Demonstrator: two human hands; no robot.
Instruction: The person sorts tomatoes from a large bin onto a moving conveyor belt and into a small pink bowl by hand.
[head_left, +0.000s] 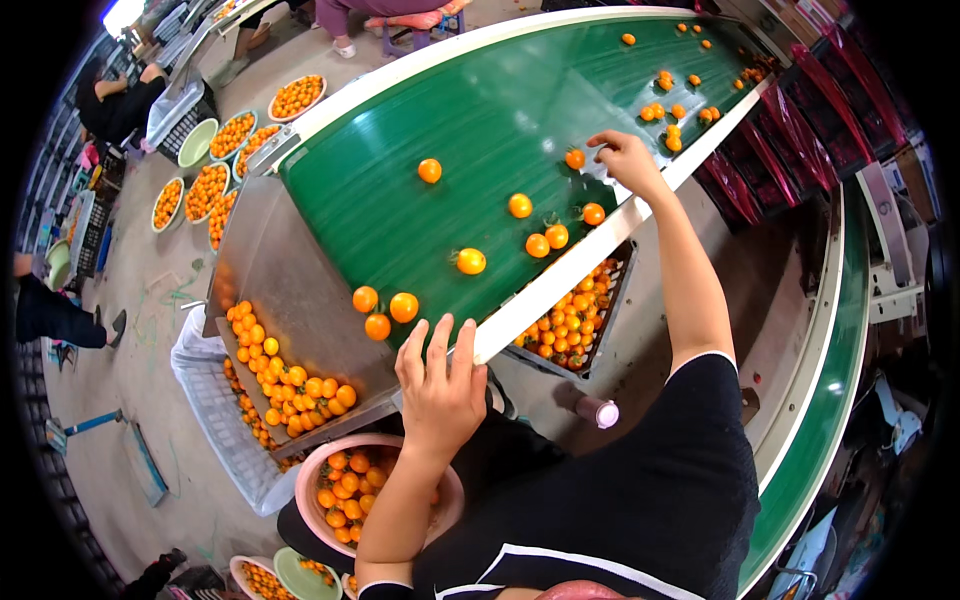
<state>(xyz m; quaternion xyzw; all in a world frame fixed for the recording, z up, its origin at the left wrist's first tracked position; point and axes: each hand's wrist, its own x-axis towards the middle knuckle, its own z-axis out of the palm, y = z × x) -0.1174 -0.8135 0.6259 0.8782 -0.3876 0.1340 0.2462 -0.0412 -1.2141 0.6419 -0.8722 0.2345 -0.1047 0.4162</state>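
Small orange cherry tomatoes lie scattered on a green conveyor belt (405, 217). My right hand (628, 161) reaches over the white side rail (562, 285), its fingers bent and apart. Just left of its fingertips is one tomato (575, 158) with a green stem. My left hand (442, 390) rests with spread fingers at the near corner of the belt, by the rail's end. Close to those fingers lie a few tomatoes (403, 307). Beneath my left forearm sits a pink basin (309, 480) partly filled with tomatoes. Nothing shows in either hand.
A metal chute (292, 255) slopes from the belt's end to a plastic-lined crate (217, 427). A black crate of tomatoes (592, 360) stands under the rail. Several tomato basins (166, 204) are on the floor at left. Other people (120, 97) sit farther off. Another belt (817, 450) curves at right.
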